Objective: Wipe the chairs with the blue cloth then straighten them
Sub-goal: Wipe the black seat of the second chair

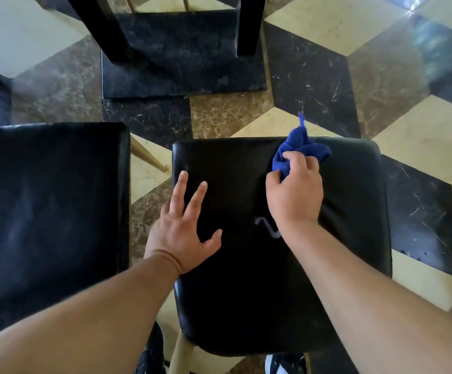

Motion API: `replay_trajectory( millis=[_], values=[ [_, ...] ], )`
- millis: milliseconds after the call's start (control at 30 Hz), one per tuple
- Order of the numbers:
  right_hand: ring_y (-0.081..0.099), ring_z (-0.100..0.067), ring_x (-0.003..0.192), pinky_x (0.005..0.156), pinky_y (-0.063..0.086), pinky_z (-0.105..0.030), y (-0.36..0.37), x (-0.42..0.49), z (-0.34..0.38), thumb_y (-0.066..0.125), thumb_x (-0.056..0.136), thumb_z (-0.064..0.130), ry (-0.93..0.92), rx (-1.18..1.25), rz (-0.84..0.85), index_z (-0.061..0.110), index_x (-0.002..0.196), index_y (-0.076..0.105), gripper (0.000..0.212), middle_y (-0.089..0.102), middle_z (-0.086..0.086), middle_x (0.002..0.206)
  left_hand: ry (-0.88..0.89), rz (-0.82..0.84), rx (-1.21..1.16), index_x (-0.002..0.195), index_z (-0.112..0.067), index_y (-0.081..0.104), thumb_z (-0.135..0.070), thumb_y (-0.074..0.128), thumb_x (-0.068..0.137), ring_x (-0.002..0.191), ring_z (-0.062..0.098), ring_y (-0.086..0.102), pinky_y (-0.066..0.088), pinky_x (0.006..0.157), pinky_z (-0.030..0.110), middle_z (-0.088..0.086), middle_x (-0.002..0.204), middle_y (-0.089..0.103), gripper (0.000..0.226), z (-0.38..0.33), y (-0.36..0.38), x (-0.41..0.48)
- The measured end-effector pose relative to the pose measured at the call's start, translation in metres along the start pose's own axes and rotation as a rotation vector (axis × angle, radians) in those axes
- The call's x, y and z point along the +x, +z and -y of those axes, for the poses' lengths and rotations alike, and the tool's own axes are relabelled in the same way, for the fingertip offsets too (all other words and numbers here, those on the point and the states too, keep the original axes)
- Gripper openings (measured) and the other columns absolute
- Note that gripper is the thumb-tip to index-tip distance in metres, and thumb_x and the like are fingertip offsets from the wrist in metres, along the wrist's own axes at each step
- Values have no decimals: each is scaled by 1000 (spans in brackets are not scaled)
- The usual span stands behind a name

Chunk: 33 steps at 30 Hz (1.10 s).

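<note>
Meanwhile, right hand [295, 190] grips the bunched blue cloth [300, 148], tail pointing away, at the chair seat [246, 292]'s far edge; left hand [184, 228] rests flat, fingers spread; second chair [46, 206] alongside, table base [181, 63] beyond.

blue cloth [300, 149]: bunched, being gripped by the right hand [295, 195], pressing on the black chair seat [246, 279] near its far edge, one tip sticking past it | black chair seat: glossy, sitting level | second chair seat [49, 211]: standing just left of it, apart
</note>
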State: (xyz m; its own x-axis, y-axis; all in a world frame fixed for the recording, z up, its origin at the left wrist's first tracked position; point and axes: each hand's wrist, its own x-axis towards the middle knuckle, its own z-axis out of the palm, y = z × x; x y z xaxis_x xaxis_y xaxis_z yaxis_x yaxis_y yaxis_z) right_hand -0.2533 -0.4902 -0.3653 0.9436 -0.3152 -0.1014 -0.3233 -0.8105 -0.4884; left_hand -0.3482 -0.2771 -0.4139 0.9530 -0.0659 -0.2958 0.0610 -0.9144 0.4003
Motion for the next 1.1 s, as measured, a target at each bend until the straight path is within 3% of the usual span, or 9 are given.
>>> replay_trajectory(
  millis=[267, 433, 533, 600, 733, 833, 933, 1100],
  values=[
    [60, -32, 106, 89, 52, -48, 42, -22, 73, 64, 88, 22, -289, 72, 233, 16, 125, 66, 37, 61, -9, 121, 28, -17, -18, 166, -35, 9, -74, 59, 76, 141, 49, 44, 60, 78, 56, -12, 172, -24, 110, 5, 4, 3],
    [56, -30, 102, 81, 53, -48, 58, -27, 100, 62, 93, 20, -503, 49, 377, 16, 119, 65, 27, 58, -6, 116, -3, 133, 97, 169, -22, 2, -76, 30, 81, 150, 47, 26, 48, 106, 60, 12, 175, -7, 107, 9, 8, 6],
    [55, -29, 104, 81, 54, -49, 51, -20, 87, 60, 95, 18, -572, 28, 412, 18, 123, 64, 29, 58, -4, 118, -33, 43, 16, 168, -34, -4, -75, 53, 77, 141, 52, 42, 55, 90, 59, 3, 173, 0, 114, 3, 5, 4],
    [56, -31, 103, 78, 54, -50, 38, -11, 68, 58, 95, 16, -602, -8, 392, 19, 122, 65, 28, 58, -5, 117, -8, 26, 8, 167, -38, 3, -74, 57, 75, 137, 54, 46, 57, 86, 60, -1, 175, -4, 112, 1, 3, 3],
    [60, -38, 98, 79, 54, -49, -4, 17, 0, 61, 91, 11, -537, -114, 278, 18, 117, 68, 29, 61, -9, 114, 2, 23, 38, 166, -35, 11, -73, 53, 77, 136, 54, 46, 57, 86, 61, -2, 176, -12, 105, 0, 2, 3],
    [61, -39, 100, 85, 53, -47, -45, 45, -61, 62, 89, 9, -377, -178, 156, 19, 115, 70, 29, 63, -10, 113, -2, 9, 58, 166, -35, 8, -75, 49, 78, 138, 50, 46, 59, 86, 58, -7, 173, -22, 105, -1, 2, 0],
    [62, -41, 100, 79, 49, -42, -81, 68, -114, 62, 89, 9, -201, -221, 76, 21, 116, 68, 30, 62, -14, 118, 2, 9, 50, 166, -36, 6, -75, 50, 79, 138, 49, 46, 58, 87, 57, -9, 172, -24, 105, -1, 1, 1],
    [59, -38, 102, 78, 42, -36, -78, 59, -127, 63, 91, 12, -60, -211, 27, 19, 124, 63, 33, 59, -12, 120, 5, 5, 47, 166, -36, 6, -75, 50, 79, 137, 50, 46, 57, 88, 57, -8, 172, -25, 105, 0, 2, 1]
  ],
)
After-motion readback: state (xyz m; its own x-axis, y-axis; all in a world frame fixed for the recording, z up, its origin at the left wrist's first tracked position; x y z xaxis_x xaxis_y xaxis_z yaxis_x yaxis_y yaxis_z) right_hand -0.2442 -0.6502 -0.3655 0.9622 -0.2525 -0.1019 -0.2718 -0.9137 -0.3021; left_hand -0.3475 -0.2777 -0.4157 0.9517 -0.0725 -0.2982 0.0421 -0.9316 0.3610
